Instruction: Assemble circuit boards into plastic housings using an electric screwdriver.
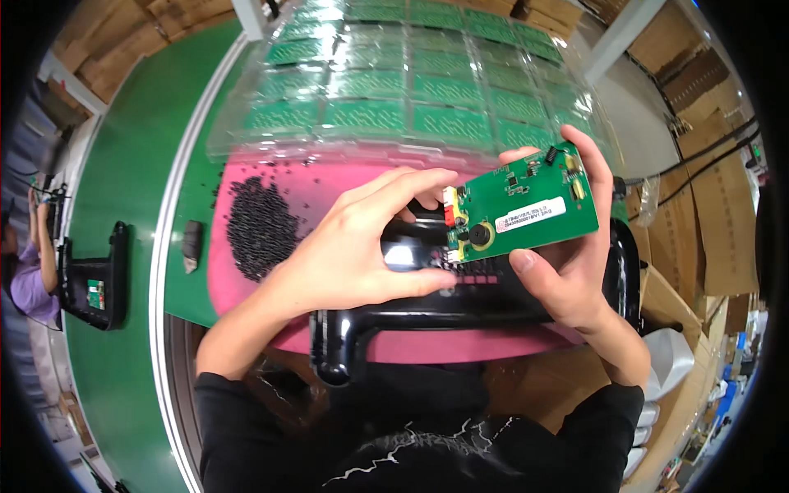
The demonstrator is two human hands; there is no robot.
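Note:
A green circuit board [526, 193] is held up and tilted in my right hand [579, 275]. The thumb presses its lower edge and the fingers wrap behind its right side. On the board sit a white label, a round black buzzer and red and white connectors along the left edge. My left hand [349, 242] is beside that edge with thumb and fingers spread; whether a fingertip touches the connectors is hard to tell. Beneath both hands lies a glossy black plastic housing [411, 316] on a pink mat [329, 171], partly hidden by the board and hands.
A heap of small black parts [261, 230] covers the mat's left side. Behind it, clear trays [411, 90] hold rows of green boards. A dark grey piece [191, 246] lies left of the mat. Another person [34, 279] works at far left near a black housing [92, 283].

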